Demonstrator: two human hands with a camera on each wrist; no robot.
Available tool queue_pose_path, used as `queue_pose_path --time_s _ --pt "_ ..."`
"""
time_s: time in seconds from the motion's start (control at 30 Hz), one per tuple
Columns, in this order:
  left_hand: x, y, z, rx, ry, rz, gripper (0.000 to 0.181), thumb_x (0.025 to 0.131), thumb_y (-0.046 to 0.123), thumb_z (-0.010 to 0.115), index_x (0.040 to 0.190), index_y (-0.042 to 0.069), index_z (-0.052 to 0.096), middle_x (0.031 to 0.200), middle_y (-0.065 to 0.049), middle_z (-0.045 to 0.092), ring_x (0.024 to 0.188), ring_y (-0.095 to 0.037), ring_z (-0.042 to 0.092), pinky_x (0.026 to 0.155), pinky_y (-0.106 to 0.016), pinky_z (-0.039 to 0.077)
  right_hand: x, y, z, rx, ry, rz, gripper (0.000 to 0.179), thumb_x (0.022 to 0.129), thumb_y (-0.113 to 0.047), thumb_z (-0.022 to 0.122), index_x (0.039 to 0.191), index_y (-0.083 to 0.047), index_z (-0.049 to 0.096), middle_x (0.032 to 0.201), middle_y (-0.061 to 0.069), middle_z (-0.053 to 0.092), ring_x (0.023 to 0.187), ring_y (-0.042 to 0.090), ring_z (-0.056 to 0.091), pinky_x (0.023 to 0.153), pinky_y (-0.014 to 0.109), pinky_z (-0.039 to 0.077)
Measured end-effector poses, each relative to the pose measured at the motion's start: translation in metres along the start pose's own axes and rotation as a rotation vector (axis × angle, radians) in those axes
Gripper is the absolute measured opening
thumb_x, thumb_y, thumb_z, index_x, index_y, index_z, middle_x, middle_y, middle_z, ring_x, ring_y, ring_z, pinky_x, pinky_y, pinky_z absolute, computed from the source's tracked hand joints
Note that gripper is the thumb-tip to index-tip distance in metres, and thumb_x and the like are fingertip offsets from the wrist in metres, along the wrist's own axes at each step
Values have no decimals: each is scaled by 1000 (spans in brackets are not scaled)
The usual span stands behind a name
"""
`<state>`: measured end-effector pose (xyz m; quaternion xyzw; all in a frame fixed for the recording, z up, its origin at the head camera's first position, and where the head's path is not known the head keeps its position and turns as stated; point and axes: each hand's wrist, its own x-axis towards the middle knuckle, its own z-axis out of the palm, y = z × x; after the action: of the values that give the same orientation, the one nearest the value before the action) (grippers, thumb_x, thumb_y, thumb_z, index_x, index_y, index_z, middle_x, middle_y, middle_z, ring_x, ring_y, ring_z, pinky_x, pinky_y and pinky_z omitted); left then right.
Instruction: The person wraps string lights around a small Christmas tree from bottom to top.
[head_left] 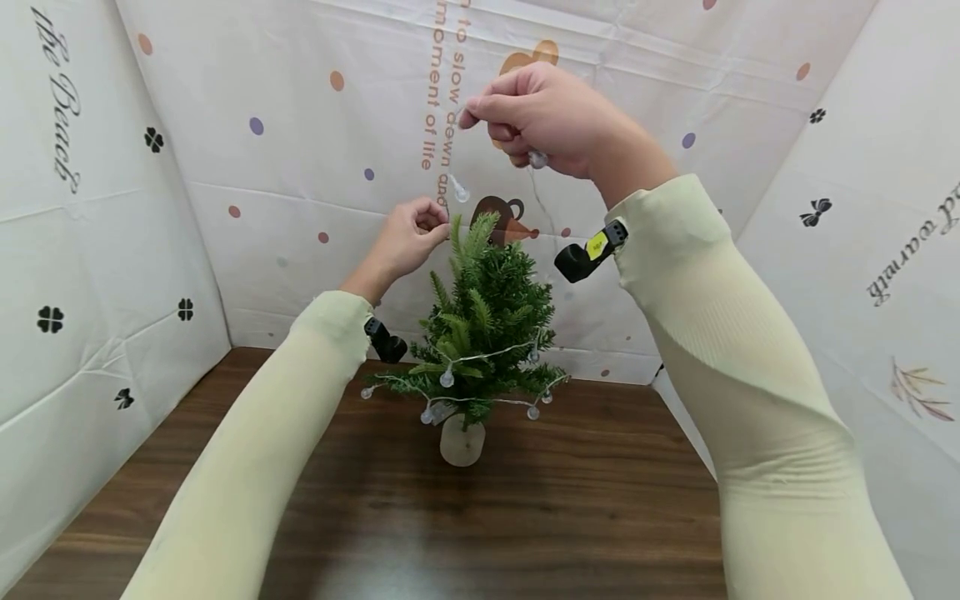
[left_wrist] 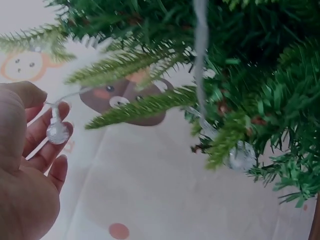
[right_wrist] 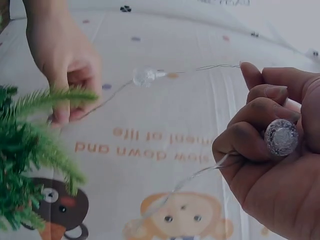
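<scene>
A small green Christmas tree [head_left: 498,292] stands upright on a pale round base [head_left: 462,442], with a string of lights [head_left: 495,356] looped round its lower branches. My left hand [head_left: 411,236] is beside the upper left branches and pinches the wire between thumb and index finger. In the left wrist view, a clear bulb [left_wrist: 57,132] hangs against its fingers. Higher up and to the right, my right hand [head_left: 546,117] grips the wire, its fingers curled. One bulb [right_wrist: 281,137] shows at its palm, and another bulb [right_wrist: 144,77] hangs on the wire stretched between both hands.
The tree's base rests on a dark brown wooden table [head_left: 480,533]. Printed white cloth [head_left: 300,167] with dots, lettering and cartoon animals hangs close behind the tree, and more cloth [head_left: 862,167] stands along both sides. Each wrist carries a small black camera [head_left: 588,252].
</scene>
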<state>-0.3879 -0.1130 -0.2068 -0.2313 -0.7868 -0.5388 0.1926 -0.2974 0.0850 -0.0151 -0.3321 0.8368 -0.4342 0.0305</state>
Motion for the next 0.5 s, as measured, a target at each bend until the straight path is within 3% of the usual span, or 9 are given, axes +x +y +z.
queue_pose_path --time_s 0.23,0.37,0.5 --pt "-2 10 1 -18 52 55 11 99 11 63 106 4 60 94 -7 69 83 -22 63 72 -26 50 -3 -13 18 -120 -59 -43 30 106 -31 55 113 -7 72 64 -1 39 54 17 25 50 28 24" --pt "-8 14 0 -56 110 136 12 99 8 60 108 0 61 94 -11 72 75 -14 61 68 -23 49 -4 -15 30 -138 -110 -65 28 107 -28 54 110 -7 73 67 -1 44 54 15 25 50 27 28" --pt "-21 21 -8 -25 166 225 13 99 9 60 106 -1 65 95 -13 71 76 -9 59 70 -22 48 -7 -15 40 -128 -115 -63 28 108 -25 54 107 -5 73 66 -1 44 55 14 25 53 26 28"
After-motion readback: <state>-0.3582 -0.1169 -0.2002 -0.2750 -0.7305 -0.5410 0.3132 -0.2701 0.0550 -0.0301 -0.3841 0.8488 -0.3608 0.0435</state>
